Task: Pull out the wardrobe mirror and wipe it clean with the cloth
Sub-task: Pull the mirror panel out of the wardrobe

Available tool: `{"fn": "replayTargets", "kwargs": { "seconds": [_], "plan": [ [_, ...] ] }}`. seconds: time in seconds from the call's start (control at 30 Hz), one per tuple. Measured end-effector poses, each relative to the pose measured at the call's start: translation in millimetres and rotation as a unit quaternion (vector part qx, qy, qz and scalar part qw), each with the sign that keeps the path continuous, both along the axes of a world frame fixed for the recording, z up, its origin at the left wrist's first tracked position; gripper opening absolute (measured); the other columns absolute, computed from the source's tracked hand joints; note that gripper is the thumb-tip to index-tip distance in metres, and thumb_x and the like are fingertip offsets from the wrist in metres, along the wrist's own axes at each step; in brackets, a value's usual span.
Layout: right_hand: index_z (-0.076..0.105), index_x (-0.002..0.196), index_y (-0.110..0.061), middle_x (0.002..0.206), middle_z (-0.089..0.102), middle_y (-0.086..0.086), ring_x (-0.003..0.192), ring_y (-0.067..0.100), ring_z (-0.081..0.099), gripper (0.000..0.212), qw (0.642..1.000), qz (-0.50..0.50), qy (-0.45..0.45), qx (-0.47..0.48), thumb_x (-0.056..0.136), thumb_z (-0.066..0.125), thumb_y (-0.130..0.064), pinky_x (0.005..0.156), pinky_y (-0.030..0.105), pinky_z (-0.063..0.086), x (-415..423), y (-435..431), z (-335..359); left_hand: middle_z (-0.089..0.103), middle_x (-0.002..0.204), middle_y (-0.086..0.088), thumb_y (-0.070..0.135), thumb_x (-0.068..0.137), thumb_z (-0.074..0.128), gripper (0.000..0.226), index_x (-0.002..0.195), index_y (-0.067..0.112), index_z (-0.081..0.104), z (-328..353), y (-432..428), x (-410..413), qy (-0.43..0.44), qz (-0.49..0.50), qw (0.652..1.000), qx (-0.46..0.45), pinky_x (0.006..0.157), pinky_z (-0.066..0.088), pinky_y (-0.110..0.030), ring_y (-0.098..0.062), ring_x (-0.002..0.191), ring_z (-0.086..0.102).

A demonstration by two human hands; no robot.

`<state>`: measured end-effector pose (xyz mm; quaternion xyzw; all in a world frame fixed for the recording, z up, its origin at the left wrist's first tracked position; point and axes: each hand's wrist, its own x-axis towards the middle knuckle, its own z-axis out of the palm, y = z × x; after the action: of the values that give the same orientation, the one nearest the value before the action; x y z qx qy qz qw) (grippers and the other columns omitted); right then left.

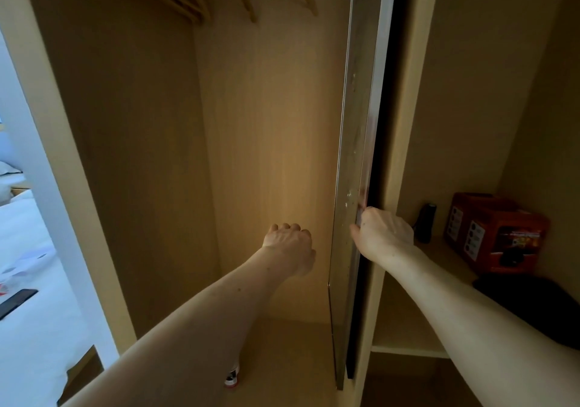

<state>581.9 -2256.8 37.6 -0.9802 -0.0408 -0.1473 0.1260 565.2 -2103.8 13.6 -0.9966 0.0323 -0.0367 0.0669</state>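
The right hand (384, 234) grips the long edge of the mirror (353, 155): the thumb lies on the near face and the fingers are wrapped round behind the edge, out of sight. The left hand (290, 243) reaches into the wardrobe (141, 155) with its back to the camera and its fingers curled under. The palm is hidden, so I cannot tell whether it holds anything.

The mirror stands upright and is seen almost edge-on, a tall thin panel against the partition between the hanging space and the shelves. Its dull grey metal frame is scuffed and flecked with pale spots. The wardrobe walls are smooth, pale wood-grain board. Wooden hangers (194, 1) hang at the top. A glossy red box (499, 234) sits on the shelf (405, 328) to the right
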Motion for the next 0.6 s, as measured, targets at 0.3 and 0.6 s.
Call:
{"fn": "replayTargets", "kwargs": {
  "seconds": [0.3,0.6],
  "plan": [
    [0.058,0.096,-0.013,0.082,0.061,0.002,0.074,0.02,0.064,0.026,0.998,0.004,0.004,0.058,0.096,0.048,-0.036,0.06,0.03,0.052,4.2,-0.2,-11.9,0.047,0.134,-0.011,0.034,0.1,0.038,0.042,0.132,0.008,0.046,-8.4,0.6,3.7,0.015,0.007,1.0,-0.018,0.102,0.036,-0.038,-0.029,0.123,0.043],
    [0.061,0.097,-0.014,0.07,0.054,-0.002,0.063,0.018,0.057,0.017,0.997,-0.034,0.001,0.068,0.095,0.053,-0.029,0.048,0.025,0.042,11.2,6.0,-22.4,0.048,0.133,-0.012,0.031,0.099,0.038,0.04,0.129,0.007,0.048,-15.4,-9.4,2.9,0.013,-0.003,1.0,-0.022,0.1,0.037,-0.038,-0.029,0.122,0.044]
  ]
}}
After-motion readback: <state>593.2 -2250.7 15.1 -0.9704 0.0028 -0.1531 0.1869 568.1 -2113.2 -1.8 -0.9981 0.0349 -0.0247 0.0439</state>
